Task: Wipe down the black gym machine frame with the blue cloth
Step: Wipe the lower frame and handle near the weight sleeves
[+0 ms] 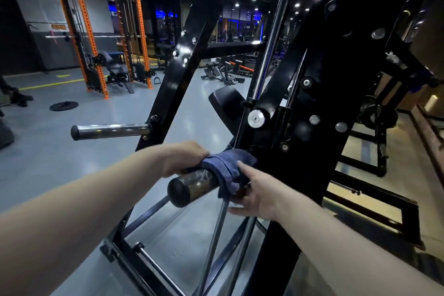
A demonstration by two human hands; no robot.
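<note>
The black gym machine frame [298, 113] rises slanted through the middle and right of the head view. A chrome weight peg with a black end cap [192, 186] sticks out of it toward me. The blue cloth [228, 168] is draped over this peg close to the frame. My left hand [185, 157] grips the cloth's left end on top of the peg. My right hand [254, 193] holds the cloth's hanging right end, index finger stretched along the fabric, other fingers curled beneath it.
A second chrome peg [110, 131] juts left from the slanted post [177, 79]. A black pad [228, 106] sits behind the frame. Thin bars [213, 243] cross below the peg. Orange racks [91, 38] and a floor plate [64, 105] stand on the grey floor at left.
</note>
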